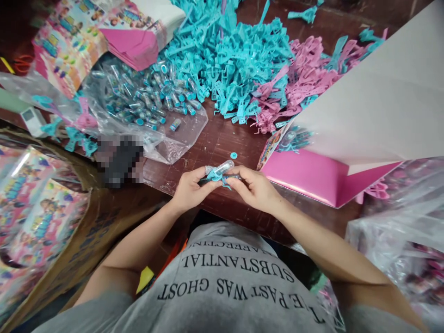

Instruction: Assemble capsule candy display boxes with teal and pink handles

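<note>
Glinting clear vial (225, 167) atop teal plastic piece (215, 177)

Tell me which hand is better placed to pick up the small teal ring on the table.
Probably the right hand: the teal ring lies just beyond it, while the left hand is farther off. Both hands hold the clear tube.

Soft even daylight, faint shadows; wide-angle bending at edges; corners soft; one pixelated patch left of centre.
</note>
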`<state>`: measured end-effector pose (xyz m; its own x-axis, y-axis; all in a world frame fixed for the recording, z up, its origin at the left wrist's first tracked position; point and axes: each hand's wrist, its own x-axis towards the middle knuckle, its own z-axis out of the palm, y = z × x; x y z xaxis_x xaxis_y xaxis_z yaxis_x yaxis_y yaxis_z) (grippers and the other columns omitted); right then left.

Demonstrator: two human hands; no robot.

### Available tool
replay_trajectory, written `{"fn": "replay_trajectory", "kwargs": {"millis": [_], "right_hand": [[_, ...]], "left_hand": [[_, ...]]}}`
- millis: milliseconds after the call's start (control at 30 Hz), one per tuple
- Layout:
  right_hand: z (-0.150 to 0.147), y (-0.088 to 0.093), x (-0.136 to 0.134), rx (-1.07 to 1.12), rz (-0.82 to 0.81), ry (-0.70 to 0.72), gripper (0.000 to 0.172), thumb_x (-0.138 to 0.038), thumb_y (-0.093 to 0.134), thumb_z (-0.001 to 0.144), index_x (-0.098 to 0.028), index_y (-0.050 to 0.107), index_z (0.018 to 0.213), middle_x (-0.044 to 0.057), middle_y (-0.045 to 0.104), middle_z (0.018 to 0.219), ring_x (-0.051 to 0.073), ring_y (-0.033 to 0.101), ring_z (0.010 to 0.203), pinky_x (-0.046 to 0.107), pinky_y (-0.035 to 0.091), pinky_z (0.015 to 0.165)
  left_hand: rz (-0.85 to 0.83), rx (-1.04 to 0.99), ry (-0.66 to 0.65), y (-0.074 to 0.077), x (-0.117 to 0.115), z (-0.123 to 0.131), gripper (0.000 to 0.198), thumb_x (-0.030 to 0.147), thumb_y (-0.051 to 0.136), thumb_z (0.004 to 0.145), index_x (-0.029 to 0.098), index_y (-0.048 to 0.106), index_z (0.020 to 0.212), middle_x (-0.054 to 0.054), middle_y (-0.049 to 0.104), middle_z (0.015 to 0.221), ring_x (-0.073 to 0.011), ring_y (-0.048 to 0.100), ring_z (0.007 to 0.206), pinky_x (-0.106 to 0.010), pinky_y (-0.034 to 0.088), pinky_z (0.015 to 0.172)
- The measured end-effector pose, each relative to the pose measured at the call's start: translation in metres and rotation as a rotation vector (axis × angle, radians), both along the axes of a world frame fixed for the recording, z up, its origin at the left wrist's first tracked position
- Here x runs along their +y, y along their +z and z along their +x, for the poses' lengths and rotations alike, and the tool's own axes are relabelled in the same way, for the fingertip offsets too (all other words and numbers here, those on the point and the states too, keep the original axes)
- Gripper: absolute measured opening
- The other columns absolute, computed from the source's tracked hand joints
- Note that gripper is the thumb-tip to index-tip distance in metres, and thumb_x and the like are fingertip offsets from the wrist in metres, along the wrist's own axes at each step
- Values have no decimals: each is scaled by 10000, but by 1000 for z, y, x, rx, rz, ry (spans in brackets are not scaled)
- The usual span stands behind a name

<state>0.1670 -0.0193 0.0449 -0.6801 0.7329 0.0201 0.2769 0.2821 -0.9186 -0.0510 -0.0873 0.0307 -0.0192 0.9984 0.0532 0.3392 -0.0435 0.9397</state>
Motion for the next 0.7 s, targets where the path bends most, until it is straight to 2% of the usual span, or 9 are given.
{"fn": "replay_trajectory", "kwargs": {"millis": [100,167,233,300,400,500,567,633,700], "right_hand": [[13,3,5,-58,-80,50,373,-525,556,1069,-197,732,1039,28,780,900,126,650,701,272,488,641],[22,7,7,-75,-87,43,432,-582,622,1025,-216,718,1235,63,804,1103,167,720,849,302,552,736],[31,11,5,-105,-63,29,661,-610,728,949,-247,586,1483,115,737,1380,234,746,1060,374,599,879],[39,17,1,-132,-32,12,801,-573,780,916,-240,473,1578,156,664,1495,279,726,1189,432,599,976],[55,28,-3,-75,16,-90,603,-450,723,973,-208,509,1482,155,696,1409,252,723,1182,403,598,970],[77,40,-2,-107,58,-196,297,-481,692,1010,-217,648,1138,47,769,991,164,707,816,305,565,734],[93,46,0,-210,73,-217,366,-566,637,1036,-220,659,917,-13,690,724,125,598,611,281,490,610],[104,49,0,-252,77,-215,442,-636,592,1038,-218,692,933,2,720,753,129,612,612,282,491,590],[110,49,-1,-223,78,-183,493,-674,661,982,-227,707,1184,57,801,1044,175,728,792,302,571,662]], "left_hand": [[39,51,-83,2,1,3,175,353,792,929,185,802,976,-16,799,843,-131,683,723,-233,551,723],[34,70,-96,4,3,6,163,338,777,935,187,800,993,-17,804,859,-134,693,734,-235,552,723],[19,84,-87,6,5,13,171,327,765,940,188,791,1036,-19,812,889,-140,708,753,-237,555,727],[26,97,-72,7,8,25,206,324,772,938,192,777,1097,-23,825,945,-146,729,787,-242,564,754],[74,61,-45,7,15,45,211,320,799,932,205,768,1106,-13,831,975,-146,747,819,-237,573,779],[139,29,-61,6,23,62,173,320,808,937,202,763,1056,2,818,907,-133,732,767,-224,562,734],[191,59,-107,5,25,71,181,341,798,952,200,761,1059,-6,816,904,-138,732,764,-235,559,730],[218,96,-163,2,26,80,194,366,779,973,202,755,1073,-19,817,927,-154,747,799,-254,566,754],[184,110,-213,-1,28,89,212,388,753,994,206,732,1101,-22,811,939,-164,756,812,-268,577,760]]}}
